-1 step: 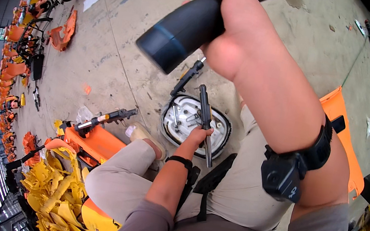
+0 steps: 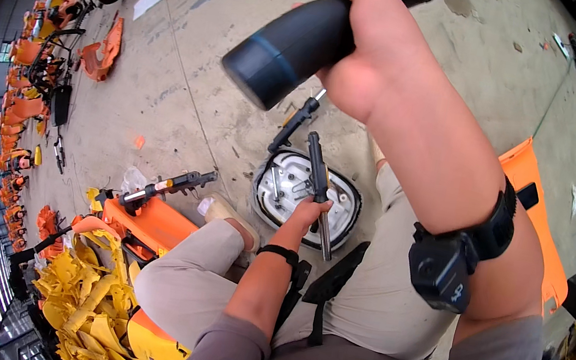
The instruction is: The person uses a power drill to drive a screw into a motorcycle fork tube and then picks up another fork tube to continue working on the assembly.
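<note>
Raised close to the camera, my right hand (image 2: 373, 48) is wrapped round a thick black cylinder with a blue ring (image 2: 280, 51). Its far end runs out past the hand to the upper right, and the hand hides its middle. Lower down, my left hand (image 2: 311, 211) grips a fork leg (image 2: 317, 166) with a black body and a silver tube. The fork leg is held slantwise over a white, black-rimmed pan (image 2: 353, 191) on the floor. A wrench (image 2: 275, 184) and other small metal parts lie in the pan.
Another fork leg (image 2: 297, 121) lies beyond the pan, and a third (image 2: 167, 189) rests across an orange panel (image 2: 154, 218) at left. Yellow plastic pieces (image 2: 80, 286) are heaped at lower left. An orange board (image 2: 541, 232) bears a phone (image 2: 528, 195) at right.
The black cylinder and my right hand sit slightly farther right in the picture. My left hand keeps its grip on the fork leg.
</note>
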Demonstrator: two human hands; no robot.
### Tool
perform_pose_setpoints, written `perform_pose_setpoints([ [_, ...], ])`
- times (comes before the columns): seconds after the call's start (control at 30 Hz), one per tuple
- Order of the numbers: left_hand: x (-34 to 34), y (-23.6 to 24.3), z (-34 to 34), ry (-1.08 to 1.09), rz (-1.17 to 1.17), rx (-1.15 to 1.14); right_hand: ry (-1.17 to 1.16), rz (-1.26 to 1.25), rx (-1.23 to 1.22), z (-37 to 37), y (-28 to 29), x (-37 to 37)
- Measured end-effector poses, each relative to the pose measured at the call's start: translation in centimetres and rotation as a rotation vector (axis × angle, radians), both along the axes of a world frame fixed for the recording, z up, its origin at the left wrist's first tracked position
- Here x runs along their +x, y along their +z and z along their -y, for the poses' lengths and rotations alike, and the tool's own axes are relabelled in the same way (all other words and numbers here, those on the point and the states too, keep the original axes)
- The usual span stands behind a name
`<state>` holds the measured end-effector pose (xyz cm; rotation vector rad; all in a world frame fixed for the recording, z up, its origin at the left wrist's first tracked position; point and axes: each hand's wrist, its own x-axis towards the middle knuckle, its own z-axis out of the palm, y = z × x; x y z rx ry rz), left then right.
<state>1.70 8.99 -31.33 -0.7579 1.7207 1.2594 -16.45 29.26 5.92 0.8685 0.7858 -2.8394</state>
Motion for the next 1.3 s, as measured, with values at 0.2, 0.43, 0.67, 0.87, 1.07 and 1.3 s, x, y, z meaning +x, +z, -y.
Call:
perform_pose_setpoints([
  [0.2, -5.7, 6.7, 3.2, 0.123, -0.238, 0.168, 0.006, 0.089, -0.011, 0.0, -1.1, -1.4],
  [0.43, -9.1, 28.2, 6.0, 0.241, -0.466, 0.444, 0.042, 0.093, -0.117, 0.4, -1.5, -2.1],
  [0.67, -5.7, 44.7, 9.4, 0.314, -0.655, 0.626, 0.116, 0.086, -0.167, 2.6, -0.5, -2.0],
  [0.87, -3.2, 39.6, 10.6, 0.508, -0.607, 0.612, 0.262, 0.082, -0.121, 6.9, -1.6, -0.5],
  [1.07, -3.8, 31.8, 11.9, 0.678, -0.523, 0.663, 0.448, 0.122, 0.004, 8.7, -1.4, 1.9],
  [1.3, -5.2, 32.2, 13.3, 0.514, -0.668, 0.586, 0.8, -0.168, 0.242, 8.7, 0.3, 8.9],
])
